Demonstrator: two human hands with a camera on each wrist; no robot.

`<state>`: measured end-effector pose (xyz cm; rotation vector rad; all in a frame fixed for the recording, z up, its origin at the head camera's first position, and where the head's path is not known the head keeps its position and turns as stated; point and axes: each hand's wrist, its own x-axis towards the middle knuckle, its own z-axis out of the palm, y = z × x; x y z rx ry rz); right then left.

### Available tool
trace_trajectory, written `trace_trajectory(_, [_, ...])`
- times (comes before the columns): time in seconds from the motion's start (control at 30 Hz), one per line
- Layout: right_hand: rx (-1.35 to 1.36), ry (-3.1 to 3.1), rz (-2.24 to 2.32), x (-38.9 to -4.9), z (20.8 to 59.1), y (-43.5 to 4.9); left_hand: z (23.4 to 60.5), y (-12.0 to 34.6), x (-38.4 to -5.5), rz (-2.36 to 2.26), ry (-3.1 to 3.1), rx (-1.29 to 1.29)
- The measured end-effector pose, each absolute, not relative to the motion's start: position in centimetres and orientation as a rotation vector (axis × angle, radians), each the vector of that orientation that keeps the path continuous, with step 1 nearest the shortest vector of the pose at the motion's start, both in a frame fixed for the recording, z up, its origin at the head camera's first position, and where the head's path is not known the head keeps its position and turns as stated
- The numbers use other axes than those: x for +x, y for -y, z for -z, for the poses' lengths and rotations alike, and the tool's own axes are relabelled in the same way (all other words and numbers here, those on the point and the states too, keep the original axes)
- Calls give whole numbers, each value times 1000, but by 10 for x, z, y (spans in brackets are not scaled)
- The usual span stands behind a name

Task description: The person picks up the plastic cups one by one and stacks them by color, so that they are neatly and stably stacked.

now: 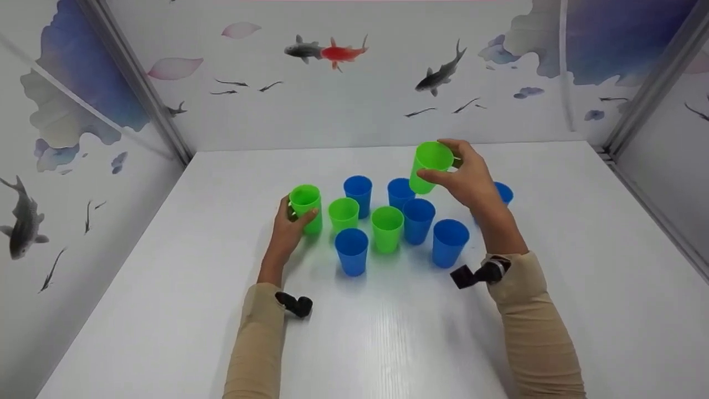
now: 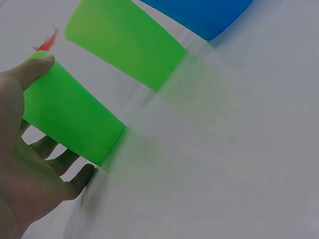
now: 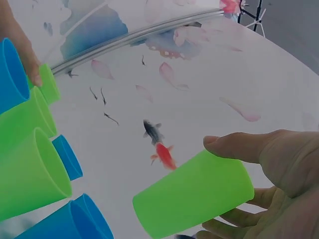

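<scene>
My left hand (image 1: 288, 230) holds a green cup (image 1: 312, 221) at the left end of the group, thumb on its near side. In the left wrist view that cup (image 2: 75, 117) stands upright on the table, fingers curled around its far side. My right hand (image 1: 468, 172) grips another green cup (image 1: 426, 166) by its upper part, raised off the table behind the group. The right wrist view shows thumb and fingers on opposite sides of this cup (image 3: 194, 194). Two more green cups, one (image 1: 344, 216) at the left hand's cup and one (image 1: 386, 233) mid-group, stand mouth up.
Several blue cups stand mouth up among the green ones, including a front one (image 1: 352, 255) and a right one (image 1: 450, 244). One blue cup (image 1: 503, 192) is partly behind the right wrist. White table (image 1: 382, 343) meets fish-patterned walls (image 1: 354, 111) at the back and sides.
</scene>
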<state>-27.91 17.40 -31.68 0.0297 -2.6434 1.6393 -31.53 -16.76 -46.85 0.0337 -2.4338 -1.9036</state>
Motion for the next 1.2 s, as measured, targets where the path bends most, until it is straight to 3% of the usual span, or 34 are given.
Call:
trace_trajectory(0.47, [200,2665,-1597,-289,289,-130,467,170,-313,1908,2392,-26])
trace_trajectory(1.2, [303,2691,-1771,-305,311,-52,465,169,-315,1873,2457,60])
